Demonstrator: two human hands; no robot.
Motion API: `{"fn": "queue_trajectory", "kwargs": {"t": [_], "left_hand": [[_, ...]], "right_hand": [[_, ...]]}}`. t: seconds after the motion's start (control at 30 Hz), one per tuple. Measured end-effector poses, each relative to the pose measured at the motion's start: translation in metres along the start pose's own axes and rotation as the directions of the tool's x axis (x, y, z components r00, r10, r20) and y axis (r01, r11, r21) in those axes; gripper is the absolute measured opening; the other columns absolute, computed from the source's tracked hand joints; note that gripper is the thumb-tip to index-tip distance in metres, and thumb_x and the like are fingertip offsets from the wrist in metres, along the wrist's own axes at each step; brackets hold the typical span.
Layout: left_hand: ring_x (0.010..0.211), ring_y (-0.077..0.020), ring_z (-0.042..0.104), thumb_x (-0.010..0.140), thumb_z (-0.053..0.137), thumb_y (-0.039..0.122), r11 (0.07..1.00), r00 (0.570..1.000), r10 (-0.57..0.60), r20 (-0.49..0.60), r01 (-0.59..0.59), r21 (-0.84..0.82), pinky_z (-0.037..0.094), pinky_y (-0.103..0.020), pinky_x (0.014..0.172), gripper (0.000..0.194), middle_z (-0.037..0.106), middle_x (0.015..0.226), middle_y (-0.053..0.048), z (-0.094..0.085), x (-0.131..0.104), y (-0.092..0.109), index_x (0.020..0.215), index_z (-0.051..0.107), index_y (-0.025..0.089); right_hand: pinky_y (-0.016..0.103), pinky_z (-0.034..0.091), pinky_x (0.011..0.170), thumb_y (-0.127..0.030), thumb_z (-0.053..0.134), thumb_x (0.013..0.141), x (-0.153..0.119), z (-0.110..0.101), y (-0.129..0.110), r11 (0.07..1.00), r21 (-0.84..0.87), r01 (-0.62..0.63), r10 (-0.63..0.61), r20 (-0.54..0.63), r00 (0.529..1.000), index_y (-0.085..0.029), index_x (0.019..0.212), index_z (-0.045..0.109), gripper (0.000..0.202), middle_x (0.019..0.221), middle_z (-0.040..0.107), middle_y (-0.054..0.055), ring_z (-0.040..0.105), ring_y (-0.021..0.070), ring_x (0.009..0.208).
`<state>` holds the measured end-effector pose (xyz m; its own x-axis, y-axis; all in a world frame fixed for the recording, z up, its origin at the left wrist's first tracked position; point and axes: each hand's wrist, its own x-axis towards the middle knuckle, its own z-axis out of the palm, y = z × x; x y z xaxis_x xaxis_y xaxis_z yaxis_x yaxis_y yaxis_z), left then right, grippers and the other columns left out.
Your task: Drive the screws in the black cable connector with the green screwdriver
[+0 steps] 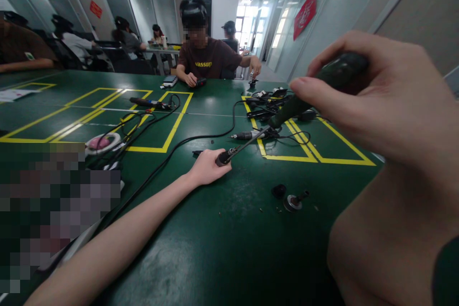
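Note:
My right hand [398, 91], large in the foreground, is wrapped round the dark green handle of a screwdriver [286, 111]. Its thin shaft slants down and left to a small black cylindrical part [224, 158]. That part is gripped in my left hand [207, 168], close above the green table. Whether the screwdriver tip sits in a screw is too small to tell. Right of my left hand lie a black cap-like piece [278, 191] and a round metal part with a short stem [294, 202]. Several tiny bits, perhaps screws, are scattered near them.
Black cables and tools [267, 105] are heaped at the right. A pen-shaped corded tool [247, 136] lies before them. Another corded tool [148, 103] and a white ring-shaped roll [103, 143] are at the left. Across the green table [215, 248] a person [211, 60] handles small parts.

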<state>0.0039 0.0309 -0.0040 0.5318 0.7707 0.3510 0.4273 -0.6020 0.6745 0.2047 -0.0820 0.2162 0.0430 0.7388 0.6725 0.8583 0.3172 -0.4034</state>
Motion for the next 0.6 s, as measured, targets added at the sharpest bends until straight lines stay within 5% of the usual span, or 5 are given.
{"fn": "queue_trajectory", "kwargs": {"t": [0.13,0.33,0.6], "left_hand": [[0.056,-0.0108,0.042,0.080,0.064,0.026,1.000,1.000,0.005,0.004,-0.005,0.007,0.031,-0.025,0.060,0.025,0.047,0.058,0.005,-0.0002,-0.0001,0.0002,0.063,0.046,0.020],[0.057,-0.0111,0.042,0.079,0.063,0.026,1.000,1.000,0.009,0.006,-0.009,0.006,0.031,-0.025,0.060,0.024,0.045,0.058,0.005,-0.0005,-0.0009,0.0020,0.064,0.045,0.021],[0.055,-0.0106,0.038,0.079,0.060,0.029,1.000,1.000,0.006,0.001,-0.006,-0.006,0.030,-0.026,0.060,0.027,0.041,0.057,0.005,-0.0012,-0.0007,0.0031,0.063,0.040,0.022]], "right_hand": [[0.038,0.044,0.061,-0.043,0.063,0.064,0.0000,-0.0012,-0.0026,1.000,0.025,0.014,-0.015,0.025,1.000,-0.027,0.079,0.056,0.022,0.073,0.054,0.000,0.046,0.0162,0.062],[0.035,0.036,0.057,-0.061,0.065,0.080,-0.0014,-0.0028,-0.0028,1.000,-0.003,-0.009,0.009,0.042,0.999,-0.026,0.069,0.058,0.038,0.062,0.049,0.000,0.046,0.0159,0.059],[0.039,0.044,0.062,-0.038,0.067,0.059,-0.0017,-0.0061,0.0017,0.999,0.044,-0.014,0.013,0.042,0.999,-0.028,0.076,0.058,0.022,0.074,0.057,0.000,0.046,0.0167,0.062]]}}
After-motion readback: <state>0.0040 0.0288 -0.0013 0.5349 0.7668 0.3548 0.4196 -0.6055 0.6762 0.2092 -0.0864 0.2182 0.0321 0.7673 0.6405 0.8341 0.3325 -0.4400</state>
